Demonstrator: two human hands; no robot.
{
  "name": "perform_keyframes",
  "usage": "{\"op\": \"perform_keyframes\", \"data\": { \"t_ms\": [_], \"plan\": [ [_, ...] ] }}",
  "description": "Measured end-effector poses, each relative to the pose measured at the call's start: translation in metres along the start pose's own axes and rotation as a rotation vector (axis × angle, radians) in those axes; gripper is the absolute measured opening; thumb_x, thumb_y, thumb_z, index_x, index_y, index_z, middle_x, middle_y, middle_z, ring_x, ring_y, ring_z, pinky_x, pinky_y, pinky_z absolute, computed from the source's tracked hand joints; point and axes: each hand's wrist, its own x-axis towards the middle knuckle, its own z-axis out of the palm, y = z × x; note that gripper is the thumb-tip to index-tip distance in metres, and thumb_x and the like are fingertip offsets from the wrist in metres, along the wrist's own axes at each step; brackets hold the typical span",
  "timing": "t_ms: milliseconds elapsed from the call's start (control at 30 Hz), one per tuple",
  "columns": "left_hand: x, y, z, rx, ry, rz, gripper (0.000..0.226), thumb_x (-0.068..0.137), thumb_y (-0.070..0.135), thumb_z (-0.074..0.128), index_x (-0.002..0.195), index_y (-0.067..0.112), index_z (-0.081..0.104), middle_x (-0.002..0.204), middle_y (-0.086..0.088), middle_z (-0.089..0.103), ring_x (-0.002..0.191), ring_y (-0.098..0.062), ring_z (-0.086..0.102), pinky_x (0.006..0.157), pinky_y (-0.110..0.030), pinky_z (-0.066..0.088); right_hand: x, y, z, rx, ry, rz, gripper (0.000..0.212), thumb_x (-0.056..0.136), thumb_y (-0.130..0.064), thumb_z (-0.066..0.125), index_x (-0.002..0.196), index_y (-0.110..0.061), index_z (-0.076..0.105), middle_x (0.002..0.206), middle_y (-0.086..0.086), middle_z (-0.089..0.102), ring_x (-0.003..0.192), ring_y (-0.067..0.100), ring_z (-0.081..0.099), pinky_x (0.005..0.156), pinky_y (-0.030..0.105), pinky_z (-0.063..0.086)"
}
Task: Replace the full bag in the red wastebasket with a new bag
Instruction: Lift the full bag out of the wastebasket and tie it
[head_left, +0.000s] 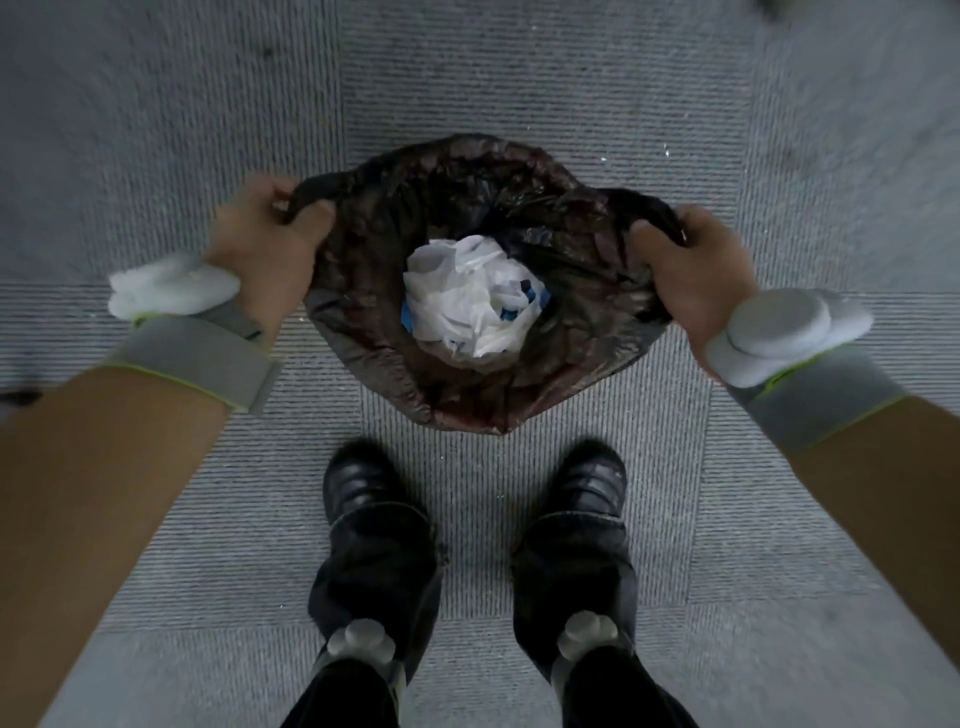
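Dark plastic bag (467, 291) sits on the carpet just beyond the shoes, white rubbish inside. Left hand (270, 244) and right hand (691, 280) each clench a gathered rim corner. I'd draw both corners together evenly before lifting, lest it spill.

Grey ribbed carpet tiles (519, 78), weave alternating direction, dim light

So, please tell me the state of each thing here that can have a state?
Dark trash bag: mouth open, pulled wide by both handles.
Left hand: closed around the bag's left handle.
Right hand: closed around the bag's right handle.
White crumpled plastic waste: lying inside the bag.
Red wastebasket: not visible, cannot tell.
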Motion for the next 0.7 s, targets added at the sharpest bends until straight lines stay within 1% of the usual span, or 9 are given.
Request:
{"op": "perform_keyframes", "data": {
  "t_ms": [100, 167, 267, 333, 433, 500, 600, 633, 700],
  "plan": [
    [-0.026, 0.021, -0.005, 0.001, 0.023, 0.19, 0.011, 0.087, 0.03, 0.052, 0.095, 0.023, 0.051, 0.073, 0.002, 0.053, 0.065, -0.002, 0.05, 0.064, -0.022, 0.042, -0.02, -0.029, -0.002, 0.065, 0.064, -0.151, 0.022, 0.087, -0.029, 0.053, 0.1, -0.014, 0.062, 0.088, 0.001, 0.065, 0.081, 0.016, 0.06, 0.073, 0.023, 0.048],
    [-0.039, 0.027, -0.008, -0.013, 0.042, 0.266, 0.005, 0.087, 0.027, 0.051, 0.09, 0.026, 0.047, 0.065, 0.002, 0.047, 0.056, 0.001, 0.046, 0.057, -0.017, 0.038, -0.038, -0.043, -0.003, 0.07, 0.085, -0.27, 0.021, 0.089, -0.025, 0.052, 0.102, -0.014, 0.064, 0.085, -0.008, 0.062, 0.077, 0.004, 0.057, 0.069, 0.013, 0.043],
    [-0.059, 0.034, -0.019, -0.086, 0.072, 0.282, 0.01, 0.089, 0.02, 0.05, 0.088, 0.029, 0.046, 0.063, 0.005, 0.045, 0.051, 0.001, 0.045, 0.05, -0.016, 0.037, -0.066, -0.054, -0.007, 0.147, 0.125, -0.424, 0.021, 0.092, -0.02, 0.049, 0.105, -0.015, 0.065, 0.087, -0.017, 0.061, 0.081, -0.007, 0.056, 0.079, 0.014, 0.045],
    [-0.067, 0.032, -0.022, -0.141, 0.078, 0.245, 0.012, 0.091, 0.016, 0.048, 0.088, 0.027, 0.046, 0.064, 0.004, 0.046, 0.047, 0.004, 0.046, 0.044, -0.011, 0.036, -0.073, -0.053, -0.012, 0.214, 0.158, -0.425, 0.022, 0.093, -0.017, 0.048, 0.107, -0.016, 0.065, 0.092, -0.012, 0.063, 0.086, -0.006, 0.057, 0.083, 0.014, 0.045],
    [-0.07, 0.031, -0.031, -0.139, 0.074, 0.156, 0.007, 0.09, 0.016, 0.048, 0.092, 0.022, 0.047, 0.065, -0.004, 0.051, 0.044, 0.003, 0.049, 0.039, -0.011, 0.037, -0.075, -0.053, -0.018, 0.202, 0.134, -0.302, 0.023, 0.092, -0.017, 0.047, 0.102, -0.017, 0.068, 0.082, -0.018, 0.062, 0.075, -0.009, 0.056, 0.074, 0.009, 0.044],
    [-0.066, 0.033, -0.035, -0.145, 0.077, 0.141, 0.005, 0.089, 0.021, 0.049, 0.091, 0.024, 0.047, 0.071, -0.015, 0.054, 0.052, -0.01, 0.051, 0.044, -0.02, 0.043, -0.073, -0.056, -0.019, 0.17, 0.14, -0.279, 0.021, 0.091, -0.02, 0.047, 0.096, -0.02, 0.067, 0.076, -0.016, 0.06, 0.071, -0.002, 0.055, 0.072, 0.015, 0.045],
    [-0.059, 0.038, -0.044, -0.144, 0.127, 0.104, 0.007, 0.083, 0.034, 0.049, 0.089, 0.03, 0.048, 0.085, -0.015, 0.06, 0.072, -0.024, 0.056, 0.067, -0.043, 0.053, -0.067, -0.067, -0.023, 0.274, 0.214, -0.25, 0.02, 0.09, -0.02, 0.047, 0.095, -0.019, 0.066, 0.077, -0.01, 0.062, 0.074, 0.002, 0.057, 0.077, 0.025, 0.051],
    [-0.057, 0.039, -0.048, -0.131, 0.149, 0.106, 0.009, 0.083, 0.035, 0.049, 0.09, 0.03, 0.048, 0.088, -0.013, 0.06, 0.076, -0.023, 0.056, 0.073, -0.046, 0.052, -0.065, -0.071, -0.024, 0.282, 0.247, -0.247, 0.023, 0.089, -0.022, 0.047, 0.098, -0.016, 0.067, 0.08, -0.006, 0.064, 0.077, 0.006, 0.059, 0.081, 0.03, 0.053],
    [-0.054, 0.039, -0.054, -0.124, 0.2, 0.146, 0.01, 0.086, 0.033, 0.05, 0.095, 0.028, 0.048, 0.086, -0.009, 0.059, 0.072, -0.014, 0.057, 0.069, -0.035, 0.051, -0.062, -0.074, -0.027, 0.242, 0.25, -0.247, 0.028, 0.088, -0.027, 0.048, 0.104, -0.014, 0.067, 0.082, -0.002, 0.064, 0.078, 0.011, 0.059, 0.078, 0.033, 0.053]
  ]
}}
